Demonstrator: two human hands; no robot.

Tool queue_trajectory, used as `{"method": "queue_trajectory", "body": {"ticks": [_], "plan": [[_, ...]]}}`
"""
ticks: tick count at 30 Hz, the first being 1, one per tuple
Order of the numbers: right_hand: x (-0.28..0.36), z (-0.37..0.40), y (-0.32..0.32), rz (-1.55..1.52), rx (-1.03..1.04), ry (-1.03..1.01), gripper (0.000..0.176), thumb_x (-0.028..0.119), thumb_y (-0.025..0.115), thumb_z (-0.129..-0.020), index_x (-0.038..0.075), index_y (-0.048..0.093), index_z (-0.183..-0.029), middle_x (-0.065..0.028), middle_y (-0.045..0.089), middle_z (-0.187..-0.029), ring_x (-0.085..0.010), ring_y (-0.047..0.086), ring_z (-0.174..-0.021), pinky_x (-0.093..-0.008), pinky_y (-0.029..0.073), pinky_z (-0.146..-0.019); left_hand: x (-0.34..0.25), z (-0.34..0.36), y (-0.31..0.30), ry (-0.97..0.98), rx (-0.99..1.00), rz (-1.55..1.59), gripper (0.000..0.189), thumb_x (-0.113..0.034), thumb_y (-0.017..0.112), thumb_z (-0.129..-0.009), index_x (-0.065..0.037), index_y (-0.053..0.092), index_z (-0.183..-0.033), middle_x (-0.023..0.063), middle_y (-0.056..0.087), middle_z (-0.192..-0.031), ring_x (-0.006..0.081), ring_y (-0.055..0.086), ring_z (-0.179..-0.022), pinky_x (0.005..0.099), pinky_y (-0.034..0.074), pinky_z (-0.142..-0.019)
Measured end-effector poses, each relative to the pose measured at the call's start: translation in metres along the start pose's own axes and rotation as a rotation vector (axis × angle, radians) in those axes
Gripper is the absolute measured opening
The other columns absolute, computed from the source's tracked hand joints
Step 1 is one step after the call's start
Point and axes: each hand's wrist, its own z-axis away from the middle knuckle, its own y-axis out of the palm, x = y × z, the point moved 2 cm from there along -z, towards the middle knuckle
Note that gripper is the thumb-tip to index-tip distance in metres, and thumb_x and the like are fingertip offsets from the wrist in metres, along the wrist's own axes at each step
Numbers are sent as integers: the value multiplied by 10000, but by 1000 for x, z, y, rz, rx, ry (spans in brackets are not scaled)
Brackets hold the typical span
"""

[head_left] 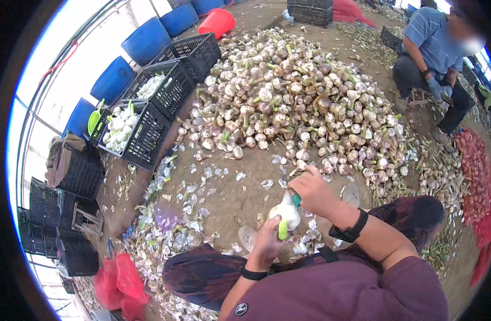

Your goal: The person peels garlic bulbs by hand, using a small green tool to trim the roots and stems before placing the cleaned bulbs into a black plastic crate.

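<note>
A white, partly peeled garlic bulb (287, 215) with a short green stem end is held in front of my knees. My left hand (267, 241) grips it from below, thumb near the green stem. My right hand (311, 191) is closed around a small teal-handled tool (296, 199) right at the bulb's upper side; its blade, if any, is hidden. Just beyond my hands lies a large heap of unpeeled garlic bulbs (304, 101) on the ground.
Black crates (147, 140) stand at the left, two holding peeled white garlic, with blue barrels (112, 79) behind. Garlic skins (170, 241) litter the floor. Another person (427, 48) in gloves sits at the upper right, near red mesh sacks (472, 176). A red bucket (218, 22) lies behind.
</note>
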Motion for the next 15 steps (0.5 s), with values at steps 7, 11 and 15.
{"method": "queue_trajectory", "body": {"ticks": [7, 11, 15], "plan": [[-43, 16, 32, 288, 249, 259, 109, 123, 540, -740, 86, 588, -830, -73, 615, -787, -220, 583, -822, -404, 389, -839, -7, 12, 3, 3, -8, -549, 491, -266, 463, -868, -13, 360, -1276, 117, 527, -1123, 192, 572, -929, 289, 491, -723], [-45, 25, 26, 258, 961, 506, 210, 202, 556, -783, 67, 617, -932, -144, 637, -902, -276, 595, -905, -418, 433, -777, -5, 11, -3, -22, 35, -177, 521, -315, 438, -897, -37, 301, -1316, 133, 474, -1199, 221, 533, -1021, 331, 469, -810], [-23, 20, 7, -541, 509, 552, 256, 232, 598, -808, 42, 621, -978, -135, 641, -897, -254, 603, -877, -370, 458, -737, -9, 7, 10, 97, 3, 59, 436, -331, 402, -939, -130, 295, -1311, 122, 433, -1223, 249, 480, -1100, 398, 435, -899]]}}
